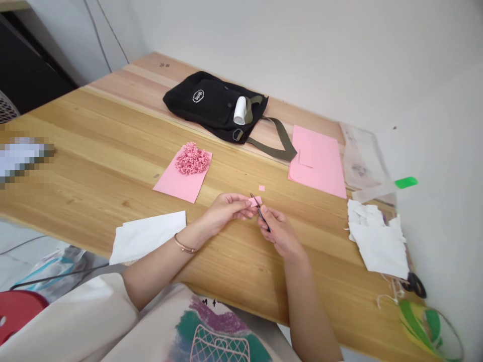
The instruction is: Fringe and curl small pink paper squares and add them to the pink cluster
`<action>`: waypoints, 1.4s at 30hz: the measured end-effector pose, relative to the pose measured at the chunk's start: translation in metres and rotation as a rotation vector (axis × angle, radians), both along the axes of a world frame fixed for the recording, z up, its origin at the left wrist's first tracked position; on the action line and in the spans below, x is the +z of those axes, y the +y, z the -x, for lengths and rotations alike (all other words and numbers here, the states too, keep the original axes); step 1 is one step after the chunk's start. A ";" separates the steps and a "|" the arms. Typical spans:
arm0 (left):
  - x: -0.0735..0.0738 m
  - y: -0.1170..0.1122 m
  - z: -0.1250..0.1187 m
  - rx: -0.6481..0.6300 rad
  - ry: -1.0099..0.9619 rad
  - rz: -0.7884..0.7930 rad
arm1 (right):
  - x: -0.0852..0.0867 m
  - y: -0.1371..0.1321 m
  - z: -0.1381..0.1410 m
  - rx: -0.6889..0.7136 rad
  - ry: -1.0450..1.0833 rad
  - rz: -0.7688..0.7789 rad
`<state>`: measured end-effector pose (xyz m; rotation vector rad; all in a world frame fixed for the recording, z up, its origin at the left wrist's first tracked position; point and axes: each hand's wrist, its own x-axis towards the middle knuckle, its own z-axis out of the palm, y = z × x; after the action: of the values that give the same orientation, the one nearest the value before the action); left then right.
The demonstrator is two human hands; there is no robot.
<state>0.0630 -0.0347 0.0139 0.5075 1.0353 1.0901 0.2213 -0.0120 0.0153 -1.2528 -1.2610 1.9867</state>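
Between the fingers of my left hand [234, 207] is a small strip of pink paper [256, 201]. My right hand [277, 229] grips a pair of dark scissors [262, 217], and their blades cross the strip. Just beyond the blades, a small pink paper square [261, 188] lies on the wooden table. Farther left, a heap of pink curled bits [192, 159] rests on a pink sheet [181, 186]; what the bits are made of is hard to tell.
A black bag [211, 103] with a white roll [240, 110] on it lies at the back. Pink sheets [320, 161] are stacked to its right. White tissue [377, 241], a green-capped plastic piece [406, 183] and a tape roll [426, 327] line the right side. Folded white paper [151, 234] lies at the left.
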 end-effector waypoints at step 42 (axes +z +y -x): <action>0.000 -0.003 -0.009 0.091 -0.041 0.021 | 0.000 -0.001 0.004 -0.018 -0.020 0.019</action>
<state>0.0718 -0.0381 0.0142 0.4226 1.0408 1.1647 0.2174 -0.0132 0.0154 -1.2923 -1.2385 1.9822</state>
